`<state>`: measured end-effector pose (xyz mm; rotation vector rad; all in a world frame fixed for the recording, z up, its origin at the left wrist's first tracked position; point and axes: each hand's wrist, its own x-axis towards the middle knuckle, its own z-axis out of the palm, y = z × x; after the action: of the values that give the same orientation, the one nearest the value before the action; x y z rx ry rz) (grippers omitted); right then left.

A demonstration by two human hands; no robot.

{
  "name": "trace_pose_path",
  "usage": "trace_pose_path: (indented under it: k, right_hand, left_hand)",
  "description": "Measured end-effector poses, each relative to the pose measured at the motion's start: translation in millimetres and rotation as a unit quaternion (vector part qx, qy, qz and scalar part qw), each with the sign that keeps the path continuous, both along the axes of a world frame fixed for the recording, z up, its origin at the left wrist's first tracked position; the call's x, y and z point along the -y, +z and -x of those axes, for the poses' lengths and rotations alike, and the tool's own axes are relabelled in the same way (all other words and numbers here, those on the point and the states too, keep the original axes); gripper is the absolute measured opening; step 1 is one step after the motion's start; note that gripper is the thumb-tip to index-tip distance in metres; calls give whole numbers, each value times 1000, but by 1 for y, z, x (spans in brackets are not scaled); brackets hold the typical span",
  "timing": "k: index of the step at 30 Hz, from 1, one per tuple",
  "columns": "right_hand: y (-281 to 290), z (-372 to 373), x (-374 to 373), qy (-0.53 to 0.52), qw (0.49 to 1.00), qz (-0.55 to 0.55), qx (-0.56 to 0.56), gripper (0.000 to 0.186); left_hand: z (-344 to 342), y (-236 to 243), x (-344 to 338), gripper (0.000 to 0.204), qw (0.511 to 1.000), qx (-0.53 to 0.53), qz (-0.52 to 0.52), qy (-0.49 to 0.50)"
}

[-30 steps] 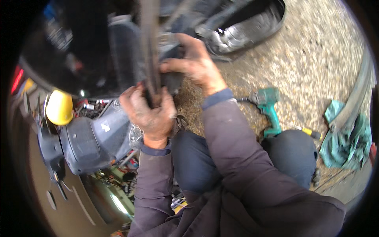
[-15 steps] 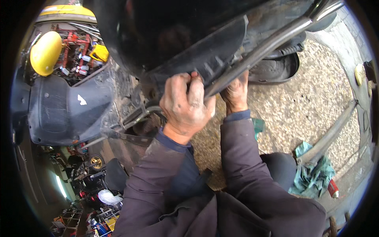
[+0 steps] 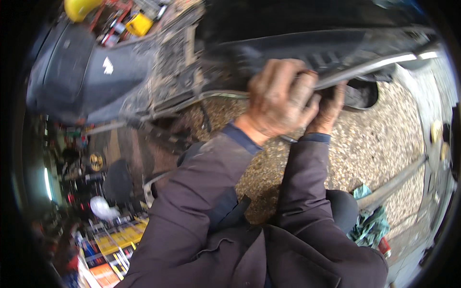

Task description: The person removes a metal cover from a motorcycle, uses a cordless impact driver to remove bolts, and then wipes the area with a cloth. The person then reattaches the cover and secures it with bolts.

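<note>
A scooter with a dark body panel (image 3: 307,36) stretches across the top of the view. Along its lower edge runs a bare metal tube (image 3: 379,63). My left hand (image 3: 282,101) is at the panel's lower edge, beside the tube's left end. Its fingers are curled and blurred, and whatever they pinch is too small to make out. Just right of it, my right hand (image 3: 330,109) reaches up behind the tube, which hides most of its fingers. Past the right hand, a black rounded hollow part (image 3: 363,98) shows under the tube.
The scooter's footboard (image 3: 170,65) and dark front shield (image 3: 122,67) extend left. Pebbled ground (image 3: 384,129) lies below. At right are a long bar (image 3: 396,186), a green rag (image 3: 367,228) and a red can (image 3: 385,247). A yellow rounded object (image 3: 81,8) sits at upper left.
The view has shifted, so the footboard shows more fully and both hands appear further right in the picture. Both hands remain at the panel edge and tube.
</note>
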<state>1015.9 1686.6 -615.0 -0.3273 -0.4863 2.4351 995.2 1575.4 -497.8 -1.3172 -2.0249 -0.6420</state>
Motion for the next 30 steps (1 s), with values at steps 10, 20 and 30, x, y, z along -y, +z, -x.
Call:
trace_pose_path:
  k: [10,20,30]
  right_hand:
    - [-54,25,139,16,974,6,227,20]
    - [-80,3,264,363,832,-295,299,27]
    - [-58,1,345,522,658,-481,251,26]
  left_hand:
    - [-14,15,299,38,873,376,172,259]
    - [-2,-137,474,24,645,623,-203,394]
    - [-6,-170,539,92,754,378,-342,415]
